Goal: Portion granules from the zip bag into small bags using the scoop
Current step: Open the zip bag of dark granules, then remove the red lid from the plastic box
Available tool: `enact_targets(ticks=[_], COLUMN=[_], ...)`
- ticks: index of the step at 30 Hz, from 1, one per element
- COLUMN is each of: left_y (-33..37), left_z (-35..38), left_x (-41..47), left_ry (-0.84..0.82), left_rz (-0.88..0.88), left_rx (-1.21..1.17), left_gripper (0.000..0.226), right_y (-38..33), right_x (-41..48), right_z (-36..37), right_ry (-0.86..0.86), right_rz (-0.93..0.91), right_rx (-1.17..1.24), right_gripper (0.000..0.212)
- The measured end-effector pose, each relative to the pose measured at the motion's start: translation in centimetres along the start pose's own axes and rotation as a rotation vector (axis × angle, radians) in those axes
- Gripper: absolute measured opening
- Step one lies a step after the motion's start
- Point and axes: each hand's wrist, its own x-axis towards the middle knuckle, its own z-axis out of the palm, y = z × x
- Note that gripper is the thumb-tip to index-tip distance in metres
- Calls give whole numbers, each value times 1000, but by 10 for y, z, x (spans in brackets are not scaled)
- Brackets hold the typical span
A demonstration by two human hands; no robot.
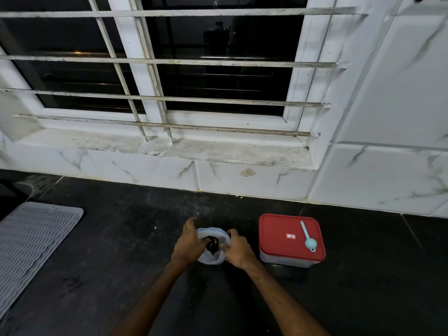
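Zip bag (pixel 213 248) first in name, though the biggest thing in view is the barred window (pixel 169 69) with its stained sill, set in marble-look wall tiles. Below it runs the dark surface (pixel 121 238) that carries everything. At the far left edge of that surface lies a grey ribbed mat (pixel 31 246). To the right stands a clear plastic box with a red lid (pixel 289 235), closed, and on that lid rests the pale blue scoop (pixel 309 237), untouched, its handle pointing away toward the wall and its bowl nearest the person.

The zip bag stands low in the middle of the surface, just left of the box, its mouth spread upward so that dark contents show inside; whether these are the granules themselves I cannot tell for sure. No small bags are visible.

Both hands are on the bag. The left hand (pixel 190 243) grips the left side of the mouth, fingers curled over the rim. The right hand (pixel 238 248) pinches the right side of the rim, fingers closed on the plastic. Together they appear to be holding the mouth open.

The scoop lies to the right of the bag, beyond the right hand, so that hand is clearly the nearer one for picking it up. Reaching it would mean letting go of the rim while the left keeps the bag standing.
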Motion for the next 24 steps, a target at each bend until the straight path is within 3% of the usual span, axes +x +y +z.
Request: enact_targets(ticks=[7,12,16,18,21,24], left_y=[-4,-4,4,16,43,77], left_z=[-12,-14,-14,-11,0,22], left_x=[-9,-16,-25,-26,-23,-20], left_ry=[-88,-114,-32,15,47,-1], left_rz=[157,175,286,361,448,505], left_rx=[133,182,194,161,123,146], left_gripper=[82,79,73,68,63,66], right_y=[-1,1,-1,-1,12,44], right_x=[-8,-14,-22,-30,-43,-54], right_z=[-5,-14,-24,-37,-70,-114], right_ry=[-19,-33,-43,69,435,663], right_rz=[-30,-66,-99,-159,-256,-138], right_rx=[-81,-206,-181,-87,-115,-271], right_gripper=[61,62,57,41,16,21])
